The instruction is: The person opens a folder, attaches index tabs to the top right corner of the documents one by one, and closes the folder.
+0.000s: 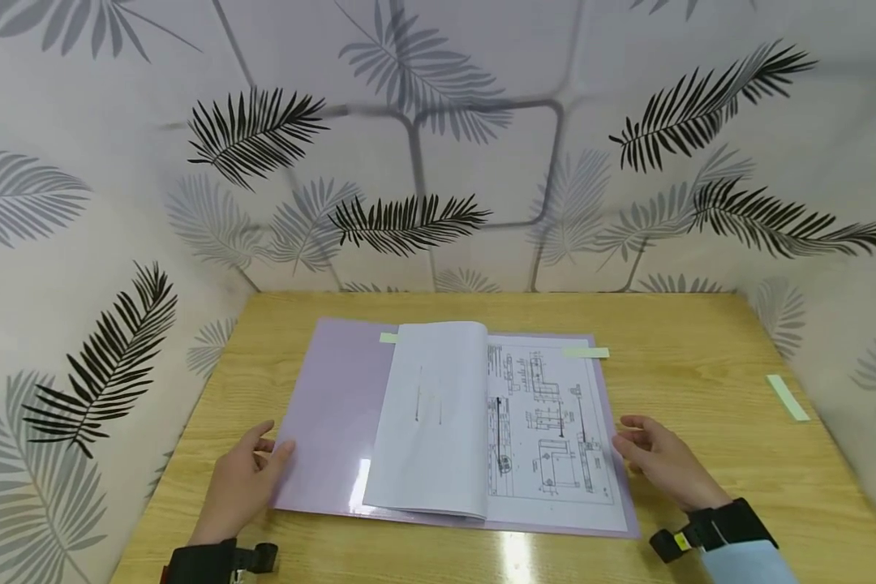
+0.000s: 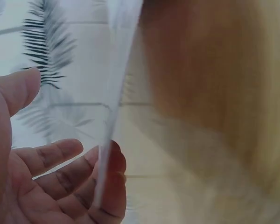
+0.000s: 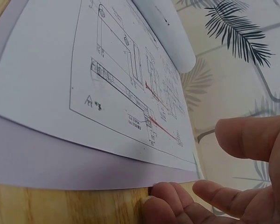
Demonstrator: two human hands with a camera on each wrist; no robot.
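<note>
A pale purple folder (image 1: 328, 422) lies spread on the table. On its right half is a sheet with technical line drawings (image 1: 547, 495), while a stack of white pages (image 1: 431, 454) curves over beside the fold. My left hand (image 1: 241, 483) is at the folder's left edge. In the left wrist view, that edge (image 2: 113, 116) passes across some fingers, with the thumb apart. Beside the right edge rests my right hand (image 1: 660, 462), loosely bent and holding nothing. The right wrist view shows its fingertips by the purple border (image 3: 60, 168); whether they touch cannot be told.
The wooden table (image 1: 701, 349) meets a leaf-patterned backdrop (image 1: 482, 170) at the back and sides. Pale green strips mark the sheet's upper right (image 1: 587, 353), the folder's top (image 1: 388, 337) and the table's right side (image 1: 787, 397). Dark wrist cameras (image 1: 670, 545) sit on both wrists.
</note>
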